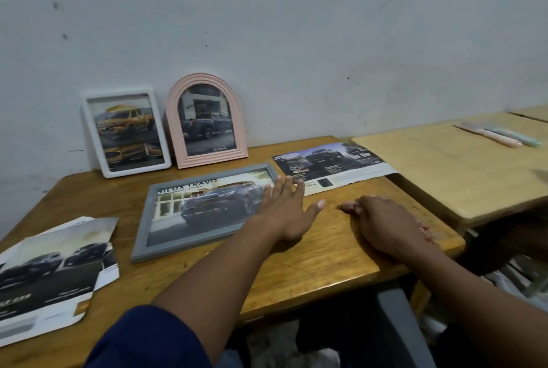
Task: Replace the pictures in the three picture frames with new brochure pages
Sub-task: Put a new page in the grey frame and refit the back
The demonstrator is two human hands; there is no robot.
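Fingers (283,189) of the left hand (286,215), straight and slightly spread, rest across the right edge of the grey rectangular picture frame (178,252), which lies flat on the brown wooden worktop (326,252). The right hand (385,222) lies near it, fingers loosely together, holding nothing. We judge that a flat-handed push could skid the frame onto the torn car brochure (50,275), creasing its pages, or off the near edge.

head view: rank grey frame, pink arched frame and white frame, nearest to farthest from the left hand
1. grey frame: lying flat, at the left hand's fingertips
2. pink arched frame: behind, against the wall
3. white frame: farther left along the wall
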